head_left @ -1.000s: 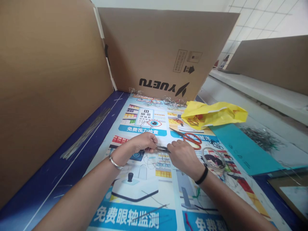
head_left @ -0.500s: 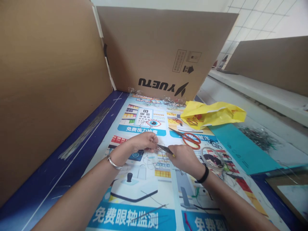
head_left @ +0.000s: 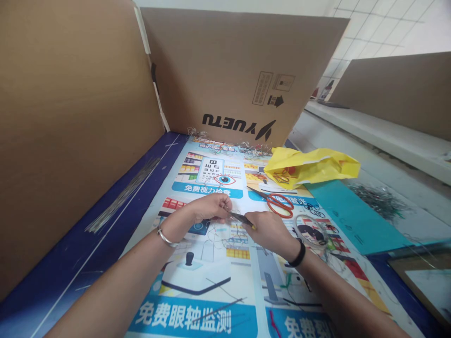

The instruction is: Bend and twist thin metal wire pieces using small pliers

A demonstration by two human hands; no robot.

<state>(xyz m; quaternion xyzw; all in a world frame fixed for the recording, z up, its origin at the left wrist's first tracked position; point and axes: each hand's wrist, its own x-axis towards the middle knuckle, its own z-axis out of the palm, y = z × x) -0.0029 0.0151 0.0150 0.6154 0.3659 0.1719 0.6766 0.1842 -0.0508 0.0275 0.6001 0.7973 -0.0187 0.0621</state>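
My left hand [head_left: 213, 207] is closed in a pinch on a thin wire [head_left: 214, 234], whose loops hang below the fingers over the printed sheet. In my right hand [head_left: 269, 230] is a pair of pliers [head_left: 241, 218] with dark jaws and a bit of yellow at the handle. The pliers' tip points left and meets the wire right at my left fingertips. Whether the jaws are fully closed on the wire is too small to tell. Orange-handled scissors [head_left: 280, 205] lie just beyond my right hand.
A yellow bag [head_left: 317, 169] lies behind the scissors, beside a teal sheet [head_left: 355, 218]. Right of my right hand are a clear roll [head_left: 312, 231] and black rings [head_left: 315, 211]. Straight wires [head_left: 123, 195] lie at left. Cardboard walls [head_left: 225, 70] stand behind and left.
Almost nothing differs. Both hands stay in place, with only a very slight shift of the pliers and the hanging wire loops.
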